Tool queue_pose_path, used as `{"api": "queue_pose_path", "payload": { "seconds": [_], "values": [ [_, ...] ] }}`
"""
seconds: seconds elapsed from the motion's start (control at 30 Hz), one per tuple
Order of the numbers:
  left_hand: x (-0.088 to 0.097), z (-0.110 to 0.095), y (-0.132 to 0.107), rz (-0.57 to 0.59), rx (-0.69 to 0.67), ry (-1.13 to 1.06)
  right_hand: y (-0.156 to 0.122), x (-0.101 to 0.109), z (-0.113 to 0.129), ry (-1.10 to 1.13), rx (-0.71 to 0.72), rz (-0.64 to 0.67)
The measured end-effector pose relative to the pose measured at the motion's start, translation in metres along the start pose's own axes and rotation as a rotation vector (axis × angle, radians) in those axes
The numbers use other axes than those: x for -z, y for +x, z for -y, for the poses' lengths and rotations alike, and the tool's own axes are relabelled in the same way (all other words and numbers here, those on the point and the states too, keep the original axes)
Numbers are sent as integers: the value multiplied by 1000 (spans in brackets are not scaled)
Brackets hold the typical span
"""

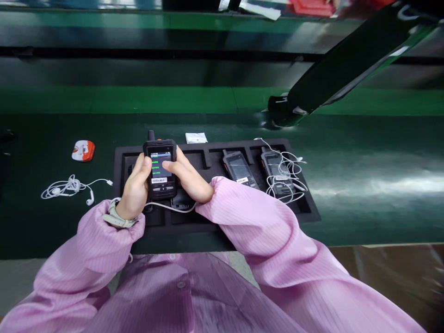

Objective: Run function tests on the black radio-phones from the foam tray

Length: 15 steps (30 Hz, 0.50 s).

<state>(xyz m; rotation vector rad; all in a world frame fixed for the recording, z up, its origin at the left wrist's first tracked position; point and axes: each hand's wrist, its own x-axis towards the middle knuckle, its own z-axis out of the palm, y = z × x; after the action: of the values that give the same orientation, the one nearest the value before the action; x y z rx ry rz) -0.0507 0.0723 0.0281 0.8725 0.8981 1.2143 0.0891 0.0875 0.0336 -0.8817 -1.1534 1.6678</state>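
Observation:
Between my hands, above a black foam tray (118,163), is a black handheld radio (162,185) with a stub antenna, its lit screen showing green text. My left hand (134,187) is closed around its left side, thumb at the screen's edge. On the other side my right hand (189,175) grips it, with the thumb over the screen and the other fingers hidden behind. A white cable (173,209) runs below the radio toward my right sleeve. Two more radios, one dark-screened (239,167) and one under tangled white earphones (299,185), lie in the tray's right part.
Coiled white earphones (71,186) lie on the green table at the left, below a red and white case (83,151). A small white packet (196,138) lies behind the tray. A dark slanted post (333,64) rises at the back right.

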Motion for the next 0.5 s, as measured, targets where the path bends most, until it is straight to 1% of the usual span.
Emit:
{"api": "queue_pose_path", "payload": {
  "seconds": [0.17, 0.37, 0.5],
  "values": [
    [-1, -1, 0, 5, 5, 12, 0, 0, -2, -31, 9, -24],
    [-3, -2, 1, 2, 5, -10, -1, 2, -4, 84, -17, 12],
    [-3, -2, 0, -11, 4, -3, -2, 2, -5, 109, -13, 20]
  ]
}}
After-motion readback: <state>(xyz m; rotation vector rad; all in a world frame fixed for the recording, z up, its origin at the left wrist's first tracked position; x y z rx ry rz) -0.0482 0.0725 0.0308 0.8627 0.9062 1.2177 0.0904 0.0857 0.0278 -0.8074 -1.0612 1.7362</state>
